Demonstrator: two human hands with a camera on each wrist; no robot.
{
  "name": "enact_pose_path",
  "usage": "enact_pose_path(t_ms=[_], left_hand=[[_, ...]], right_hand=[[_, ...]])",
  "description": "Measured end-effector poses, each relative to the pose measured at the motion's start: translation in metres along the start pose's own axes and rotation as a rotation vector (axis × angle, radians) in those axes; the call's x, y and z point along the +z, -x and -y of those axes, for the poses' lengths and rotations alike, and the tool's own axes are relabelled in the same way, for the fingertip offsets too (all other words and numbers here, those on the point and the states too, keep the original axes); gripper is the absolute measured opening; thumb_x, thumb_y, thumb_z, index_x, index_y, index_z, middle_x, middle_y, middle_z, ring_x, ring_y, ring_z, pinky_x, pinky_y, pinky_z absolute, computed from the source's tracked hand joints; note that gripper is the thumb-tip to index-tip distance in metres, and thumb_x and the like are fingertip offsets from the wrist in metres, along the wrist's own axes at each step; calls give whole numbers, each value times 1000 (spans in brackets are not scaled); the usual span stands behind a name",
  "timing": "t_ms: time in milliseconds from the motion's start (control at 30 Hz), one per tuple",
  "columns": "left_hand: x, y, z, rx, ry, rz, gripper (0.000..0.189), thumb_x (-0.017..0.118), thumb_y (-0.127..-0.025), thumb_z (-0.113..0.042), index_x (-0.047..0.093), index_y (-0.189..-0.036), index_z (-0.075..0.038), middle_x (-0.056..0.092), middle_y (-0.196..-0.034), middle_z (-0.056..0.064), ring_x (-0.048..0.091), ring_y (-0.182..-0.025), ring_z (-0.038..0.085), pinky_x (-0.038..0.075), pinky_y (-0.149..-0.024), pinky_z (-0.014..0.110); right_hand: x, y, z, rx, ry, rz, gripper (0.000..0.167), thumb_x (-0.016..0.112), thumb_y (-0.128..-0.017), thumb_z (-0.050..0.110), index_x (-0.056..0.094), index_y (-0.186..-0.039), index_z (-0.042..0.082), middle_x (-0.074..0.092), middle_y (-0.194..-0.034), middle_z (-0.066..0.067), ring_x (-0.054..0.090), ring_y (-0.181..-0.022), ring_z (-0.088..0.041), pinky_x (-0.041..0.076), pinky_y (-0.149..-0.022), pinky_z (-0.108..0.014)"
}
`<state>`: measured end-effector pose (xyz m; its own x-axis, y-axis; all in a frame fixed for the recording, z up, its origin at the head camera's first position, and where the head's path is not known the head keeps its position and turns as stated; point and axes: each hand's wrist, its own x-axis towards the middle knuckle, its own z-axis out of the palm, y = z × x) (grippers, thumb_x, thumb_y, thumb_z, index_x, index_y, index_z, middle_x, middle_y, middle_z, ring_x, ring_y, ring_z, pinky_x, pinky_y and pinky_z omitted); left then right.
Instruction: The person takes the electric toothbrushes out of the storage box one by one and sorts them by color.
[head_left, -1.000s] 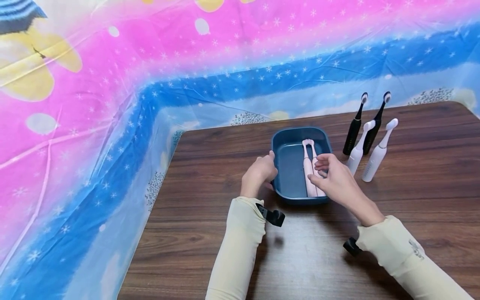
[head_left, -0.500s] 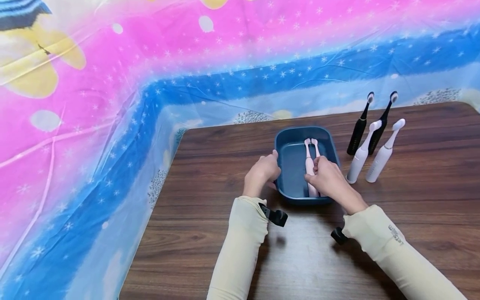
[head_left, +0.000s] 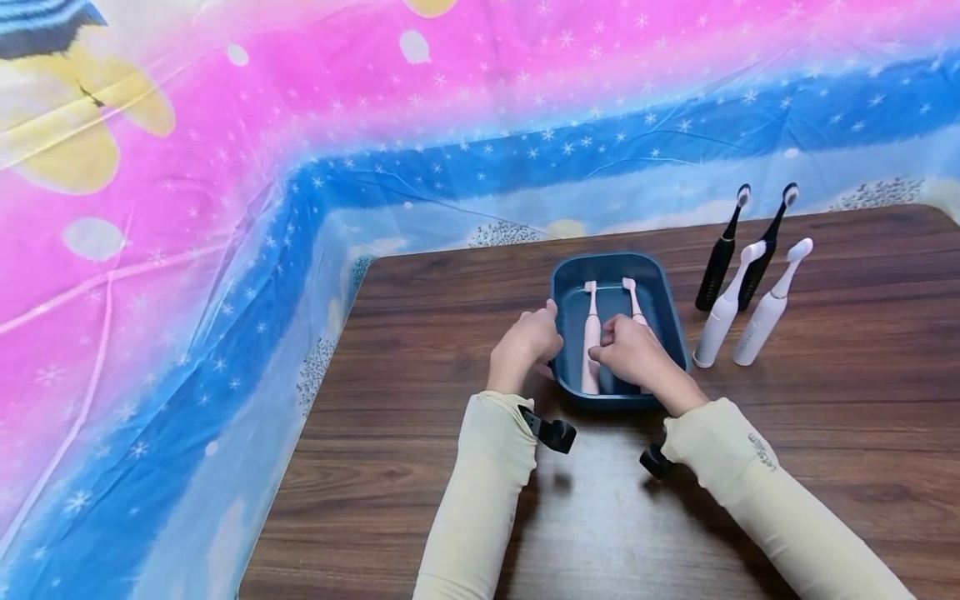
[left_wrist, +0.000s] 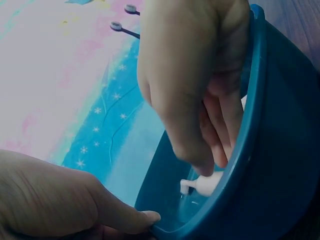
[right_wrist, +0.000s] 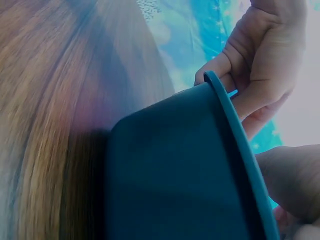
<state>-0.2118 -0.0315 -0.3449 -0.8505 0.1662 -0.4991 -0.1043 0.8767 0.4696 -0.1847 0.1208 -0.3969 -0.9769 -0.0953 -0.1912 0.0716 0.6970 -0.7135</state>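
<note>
My left hand (head_left: 525, 346) grips the left rim of a dark blue plastic basin (head_left: 678, 321), its thumb over the edge in the left wrist view. Two pink electric toothbrushes lie in the basin, heads toward the far side. The left toothbrush (head_left: 592, 317) lies apart from the right toothbrush (head_left: 632, 298). My right hand (head_left: 633, 354) reaches in over the near right side. Its thumb touches the left toothbrush, while its other fingers sit to the right of it. The hand hides the lower part of the right toothbrush. In the right wrist view, the basin's outer wall (right_wrist: 175, 165) fills the middle.
Two black electric toothbrushes (head_left: 716, 271) and two white electric toothbrushes (head_left: 761, 325) stand upright to the right of the basin. The brown wooden table (head_left: 375, 450) carries everything. A pink and blue patterned cloth (head_left: 450, 100) hangs behind it.
The pink toothbrushes lay side by side; the left one has moved left, opening a gap. My right hand moved left with it. My left hand stays on the rim.
</note>
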Motion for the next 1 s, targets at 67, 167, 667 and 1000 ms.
enact_pose_path(t_ms=[67,167,667,1000], left_hand=[[0,1,0,8,0,1,67,44,-101,-12,6,-155,-21,20,-159,12,69,-80,33,59,-75,39],[1,1,0,13,-1,0,66,43,-101,-11,7,-155,-21,19,-159,12,69,-79,33,59,-75,40],[1,-1,0,3,10,-6,68,46,-100,-10,8,-155,-21,21,-159,11,69,-72,29,59,-75,38],[0,-1,1,-1,4,0,68,45,-100,-12,6,-155,-23,19,-159,12,69,-80,33,59,-76,39]], right_hand=[[3,-4,0,1,-10,11,44,62,-90,22,52,-121,-7,61,-104,-17,58,-86,-24,50,-73,-33],[5,-9,1,13,-34,30,42,62,-90,22,53,-119,-7,62,-93,-14,58,-77,-21,48,-65,-29],[12,-20,5,97,-131,77,22,63,-90,20,70,-98,0,49,-68,-3,47,-60,-17,36,-51,-25],[8,-19,7,128,-143,109,30,65,-90,29,63,-68,7,45,-56,3,51,-63,-18,42,-55,-26]])
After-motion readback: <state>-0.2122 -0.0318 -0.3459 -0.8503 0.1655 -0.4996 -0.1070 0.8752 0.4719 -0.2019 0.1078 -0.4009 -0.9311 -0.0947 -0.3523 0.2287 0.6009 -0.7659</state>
